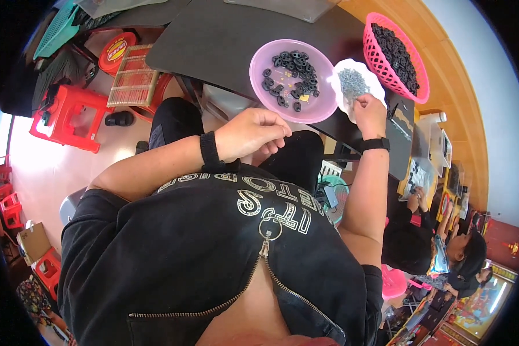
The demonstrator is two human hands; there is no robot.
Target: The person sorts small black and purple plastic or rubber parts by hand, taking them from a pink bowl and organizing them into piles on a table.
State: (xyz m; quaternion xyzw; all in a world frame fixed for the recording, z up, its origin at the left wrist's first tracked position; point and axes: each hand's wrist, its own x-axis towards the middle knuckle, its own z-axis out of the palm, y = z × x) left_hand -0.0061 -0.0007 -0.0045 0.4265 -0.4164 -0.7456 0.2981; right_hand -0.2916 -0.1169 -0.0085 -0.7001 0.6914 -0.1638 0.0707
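My left hand (251,137) hovers over my lap, just short of the pink-purple basin (260,64). Its fingers are curled and the thumb presses against the index finger; whatever they hold, if anything, is too small to make out. Inside the basin lie several small black oval parts with holes (294,63). My right hand (370,115) reaches into a white scalloped dish (376,85), fingertips pinched at the near edge of a heap of small grey metal pieces, perhaps screws (352,82). What sits between those fingertips is hidden.
A pink lattice basket (376,57) full of black parts stands right of the dish on the dark table (213,43). Red stools (75,115) and a bamboo rack (134,78) are at the left. Other people (467,248) work along tables at the right.
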